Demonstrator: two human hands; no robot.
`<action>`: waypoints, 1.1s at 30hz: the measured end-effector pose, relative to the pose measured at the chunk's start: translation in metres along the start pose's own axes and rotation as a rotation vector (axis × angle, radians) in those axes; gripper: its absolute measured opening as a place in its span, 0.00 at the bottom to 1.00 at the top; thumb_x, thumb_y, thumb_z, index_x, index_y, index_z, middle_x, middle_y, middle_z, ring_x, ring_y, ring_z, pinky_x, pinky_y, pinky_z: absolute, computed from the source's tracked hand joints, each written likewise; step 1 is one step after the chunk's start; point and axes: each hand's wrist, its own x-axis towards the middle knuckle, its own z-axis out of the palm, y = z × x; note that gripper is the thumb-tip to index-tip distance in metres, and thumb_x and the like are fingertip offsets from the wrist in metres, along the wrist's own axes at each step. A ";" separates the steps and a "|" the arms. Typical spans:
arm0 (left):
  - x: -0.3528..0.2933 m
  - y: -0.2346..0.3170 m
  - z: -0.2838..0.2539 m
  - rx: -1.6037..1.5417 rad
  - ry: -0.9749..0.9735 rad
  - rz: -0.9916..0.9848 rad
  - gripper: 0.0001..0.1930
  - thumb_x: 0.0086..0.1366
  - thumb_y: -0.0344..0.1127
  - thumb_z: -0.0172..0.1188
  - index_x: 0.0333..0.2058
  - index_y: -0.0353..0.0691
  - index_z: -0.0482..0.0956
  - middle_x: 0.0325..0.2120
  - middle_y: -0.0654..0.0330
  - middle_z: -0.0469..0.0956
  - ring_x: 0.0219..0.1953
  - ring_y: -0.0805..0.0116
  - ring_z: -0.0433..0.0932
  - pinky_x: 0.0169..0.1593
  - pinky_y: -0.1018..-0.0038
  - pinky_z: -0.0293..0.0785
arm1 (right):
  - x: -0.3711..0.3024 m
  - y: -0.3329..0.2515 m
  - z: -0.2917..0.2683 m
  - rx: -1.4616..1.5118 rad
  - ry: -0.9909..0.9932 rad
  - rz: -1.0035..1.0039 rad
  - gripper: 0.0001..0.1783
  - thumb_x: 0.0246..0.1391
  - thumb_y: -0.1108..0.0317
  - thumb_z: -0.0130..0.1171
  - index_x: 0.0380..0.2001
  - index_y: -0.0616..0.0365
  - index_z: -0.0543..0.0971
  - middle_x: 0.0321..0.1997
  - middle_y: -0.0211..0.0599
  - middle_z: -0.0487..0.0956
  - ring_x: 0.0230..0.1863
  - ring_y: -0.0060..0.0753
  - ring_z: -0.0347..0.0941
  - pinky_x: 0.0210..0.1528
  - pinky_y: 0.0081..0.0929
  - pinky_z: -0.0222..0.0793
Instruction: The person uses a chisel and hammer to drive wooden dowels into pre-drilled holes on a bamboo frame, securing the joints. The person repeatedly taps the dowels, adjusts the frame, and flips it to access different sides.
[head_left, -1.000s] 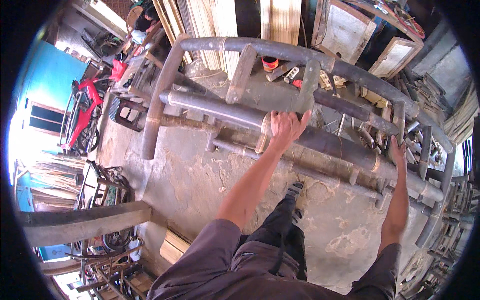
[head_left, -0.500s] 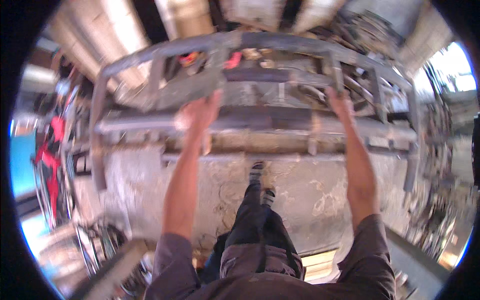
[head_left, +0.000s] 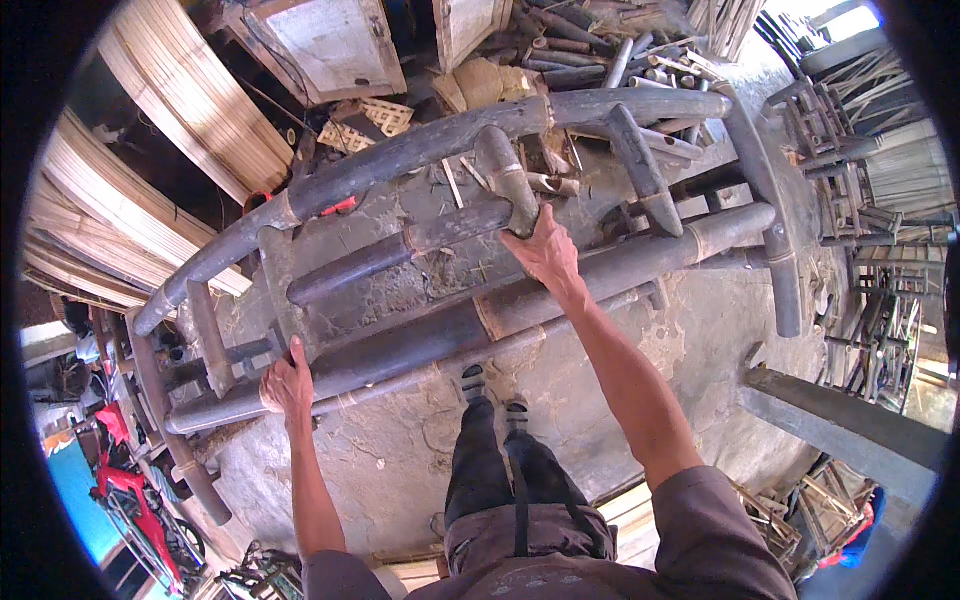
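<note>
A long frame of thick dark bamboo poles (head_left: 415,352) slants across the head view, its right end farther from me than its left. A curved top pole (head_left: 400,152), short uprights and a short middle pole (head_left: 455,224) make up its back part. My left hand (head_left: 288,382) is closed around the lower part of an upright, beside the thick lower pole, thumb pointing up. My right hand (head_left: 545,252) is closed around another upright just above that pole. The hidden undersides of both grips cannot be seen.
Bundles of split bamboo strips (head_left: 180,90) lean at the far left. Cut bamboo pieces (head_left: 580,50) are piled at the back. A red motorbike (head_left: 125,480) stands at the left. More bamboo frames (head_left: 880,215) are stacked at the right, near a grey beam (head_left: 850,420).
The bamboo frame has gone from nearly level across the view to slanting, left end nearer me. Both hands, still on it, appear farther left and lower. The view has turned too.
</note>
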 end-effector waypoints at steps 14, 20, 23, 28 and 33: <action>0.003 0.011 0.007 -0.018 0.093 0.023 0.31 0.67 0.59 0.43 0.31 0.36 0.83 0.30 0.45 0.79 0.37 0.44 0.74 0.49 0.56 0.66 | 0.012 -0.007 -0.006 0.018 -0.039 0.054 0.36 0.43 0.48 0.64 0.45 0.65 0.65 0.40 0.60 0.78 0.45 0.65 0.74 0.45 0.50 0.69; -0.001 0.000 0.021 -0.242 0.140 0.034 0.29 0.63 0.60 0.48 0.32 0.37 0.84 0.31 0.49 0.82 0.36 0.50 0.79 0.45 0.57 0.70 | 0.011 0.000 -0.003 -0.006 -0.046 -0.005 0.37 0.43 0.46 0.65 0.46 0.65 0.67 0.39 0.55 0.80 0.44 0.60 0.75 0.46 0.46 0.69; 0.006 0.001 0.036 -0.105 0.192 -0.046 0.33 0.63 0.64 0.43 0.30 0.37 0.84 0.31 0.48 0.82 0.36 0.48 0.79 0.49 0.59 0.69 | 0.015 -0.003 -0.003 -0.073 0.002 0.000 0.42 0.42 0.44 0.65 0.53 0.64 0.66 0.44 0.57 0.78 0.48 0.58 0.74 0.49 0.45 0.69; 0.005 0.012 0.015 -0.117 0.174 -0.092 0.35 0.60 0.67 0.46 0.33 0.37 0.83 0.30 0.49 0.81 0.42 0.49 0.77 0.52 0.56 0.67 | 0.028 0.009 0.009 0.069 0.025 -0.148 0.47 0.42 0.43 0.64 0.58 0.65 0.63 0.49 0.62 0.75 0.52 0.63 0.71 0.52 0.48 0.66; 0.000 0.014 0.019 -0.303 0.398 -0.061 0.33 0.58 0.64 0.52 0.26 0.32 0.83 0.29 0.43 0.80 0.41 0.48 0.76 0.56 0.57 0.60 | 0.021 -0.019 -0.004 0.058 0.023 -0.160 0.47 0.42 0.43 0.63 0.59 0.65 0.62 0.50 0.61 0.75 0.52 0.63 0.70 0.53 0.49 0.65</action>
